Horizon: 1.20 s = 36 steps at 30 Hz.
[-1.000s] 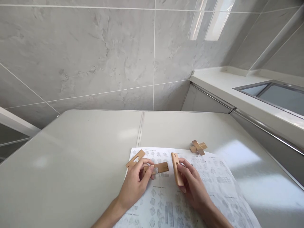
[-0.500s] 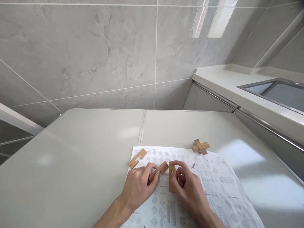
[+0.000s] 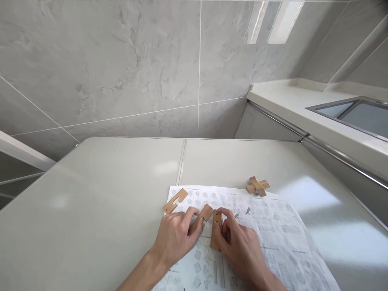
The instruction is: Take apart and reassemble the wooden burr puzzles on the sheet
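My left hand [image 3: 174, 238] pinches a flat notched wooden puzzle piece [image 3: 202, 216] that points up and to the right. My right hand [image 3: 239, 246] grips a second wooden piece [image 3: 216, 234], held nearly upright on its edge. The top ends of the two pieces almost touch. Both hands rest over a printed instruction sheet [image 3: 273, 238] full of small diagrams. A third loose notched piece [image 3: 175, 200] lies at the sheet's upper left corner. An assembled wooden cross of pieces [image 3: 257, 186] sits just past the sheet's far edge.
The sheet lies on a pale grey table [image 3: 91, 210] with a seam down its middle. Grey marble wall tiles [image 3: 121, 72] rise behind it. To the right runs a white counter [image 3: 291, 105] with a steel sink [image 3: 354, 115].
Both hands drew closer together. The left piece turned from lying crosswise to pointing up and right, and the right piece slid left until the two tops nearly meet.
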Available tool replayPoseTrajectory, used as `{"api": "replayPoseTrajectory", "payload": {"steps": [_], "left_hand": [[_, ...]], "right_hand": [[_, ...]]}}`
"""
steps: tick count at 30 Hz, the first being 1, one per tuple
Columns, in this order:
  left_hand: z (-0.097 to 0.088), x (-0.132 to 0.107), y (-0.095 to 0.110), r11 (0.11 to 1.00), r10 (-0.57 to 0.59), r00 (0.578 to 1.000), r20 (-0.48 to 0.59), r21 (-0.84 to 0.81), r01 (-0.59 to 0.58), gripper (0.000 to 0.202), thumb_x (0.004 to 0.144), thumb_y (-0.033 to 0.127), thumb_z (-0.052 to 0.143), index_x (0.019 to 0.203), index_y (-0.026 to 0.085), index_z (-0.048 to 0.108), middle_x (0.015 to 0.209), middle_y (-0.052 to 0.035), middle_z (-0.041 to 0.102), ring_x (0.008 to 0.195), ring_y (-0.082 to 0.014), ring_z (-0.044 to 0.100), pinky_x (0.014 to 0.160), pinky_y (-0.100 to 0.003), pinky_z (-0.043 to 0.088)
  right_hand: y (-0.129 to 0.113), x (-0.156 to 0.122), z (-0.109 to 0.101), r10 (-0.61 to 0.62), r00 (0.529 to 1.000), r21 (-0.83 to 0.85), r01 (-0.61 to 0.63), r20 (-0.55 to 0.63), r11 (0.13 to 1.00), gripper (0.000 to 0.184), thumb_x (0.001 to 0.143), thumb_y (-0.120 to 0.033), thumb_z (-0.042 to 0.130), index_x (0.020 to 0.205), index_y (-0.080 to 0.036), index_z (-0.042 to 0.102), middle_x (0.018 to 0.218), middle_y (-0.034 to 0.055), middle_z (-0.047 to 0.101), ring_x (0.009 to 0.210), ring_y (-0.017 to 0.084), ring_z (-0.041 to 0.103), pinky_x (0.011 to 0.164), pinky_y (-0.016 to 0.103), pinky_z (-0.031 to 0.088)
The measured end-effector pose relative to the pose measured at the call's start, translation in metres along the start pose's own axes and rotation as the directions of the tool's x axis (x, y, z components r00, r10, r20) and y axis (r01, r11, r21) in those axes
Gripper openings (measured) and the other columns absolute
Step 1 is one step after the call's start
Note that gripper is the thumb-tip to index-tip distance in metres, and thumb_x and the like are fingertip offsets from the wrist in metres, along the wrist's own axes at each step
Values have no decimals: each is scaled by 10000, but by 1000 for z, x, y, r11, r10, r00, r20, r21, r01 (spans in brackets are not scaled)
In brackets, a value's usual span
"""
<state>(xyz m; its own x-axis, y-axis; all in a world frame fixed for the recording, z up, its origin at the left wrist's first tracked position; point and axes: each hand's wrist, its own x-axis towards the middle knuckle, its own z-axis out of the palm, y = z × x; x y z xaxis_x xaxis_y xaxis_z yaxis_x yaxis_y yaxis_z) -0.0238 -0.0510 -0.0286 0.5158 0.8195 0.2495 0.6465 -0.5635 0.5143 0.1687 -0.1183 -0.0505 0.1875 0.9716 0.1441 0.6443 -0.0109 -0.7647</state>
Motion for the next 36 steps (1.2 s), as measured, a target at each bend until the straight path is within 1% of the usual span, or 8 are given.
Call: {"api": "replayPoseTrajectory", "payload": {"steps": [3,6,10,13,17,21,30,36], "left_hand": [[-3,1,4,1000,2,1000,4,23,-2,63,1015,263,613,992,234,664,581,30,606,510,-170,561,545,-295,337],[-8,5,8,1000,19,1000,1,20,-19,65,1024,253,597,1025,223,655,792,-27,696,684,-199,646,632,-312,442],[-13,8,12,991,118,993,25,-64,-116,221,989,291,671,1199,233,639,1190,-102,694,1029,-268,682,871,-384,549],[-12,10,13,977,206,977,49,-57,-204,403,970,251,690,1356,240,578,1357,-112,642,1261,-302,615,1045,-448,534],[-11,11,11,967,252,966,55,30,-254,392,997,178,629,1380,243,573,1374,-89,657,1328,-289,589,1113,-467,515],[-10,10,7,977,200,980,2,79,-199,339,1022,168,566,1350,249,597,1339,-84,669,1266,-275,638,1054,-456,558],[-4,7,0,983,113,992,-62,153,-103,308,1020,189,557,1323,231,598,1377,-119,611,1258,-301,616,1013,-474,568],[-5,9,-8,976,79,992,-101,213,-56,381,1004,256,602,1382,229,558,1550,-136,497,1487,-381,412,1159,-590,462]], "right_hand": [[0,0,-1,-38,999,13,38,6,999,160,1001,-304,611,1158,-286,638,537,-70,563,388,161,517,470,258,277],[-2,0,-2,-113,991,30,111,68,993,184,1040,-283,567,1217,-298,613,624,-46,653,436,179,587,477,266,299],[-5,0,-4,-194,971,26,192,142,981,251,1056,-208,444,1285,-275,522,815,-8,753,493,189,656,493,278,344],[-8,0,-6,-208,964,51,202,164,978,320,1045,-161,350,1327,-254,468,877,7,757,492,176,655,509,283,383],[-10,-1,-8,-188,965,88,174,183,981,344,1050,-167,325,1365,-250,436,737,-47,665,440,161,582,496,278,387],[-8,-1,-7,-171,967,100,154,186,983,346,1053,-187,352,1384,-238,438,564,-108,472,444,177,546,490,272,350],[-4,0,-5,-166,962,82,152,216,985,308,1023,-173,389,1311,-254,458,603,-112,444,442,149,471,514,264,364],[-3,-1,-5,-167,960,67,155,225,986,292,1034,-187,379,1308,-245,462,606,-108,440,450,152,494,502,267,344]]}}
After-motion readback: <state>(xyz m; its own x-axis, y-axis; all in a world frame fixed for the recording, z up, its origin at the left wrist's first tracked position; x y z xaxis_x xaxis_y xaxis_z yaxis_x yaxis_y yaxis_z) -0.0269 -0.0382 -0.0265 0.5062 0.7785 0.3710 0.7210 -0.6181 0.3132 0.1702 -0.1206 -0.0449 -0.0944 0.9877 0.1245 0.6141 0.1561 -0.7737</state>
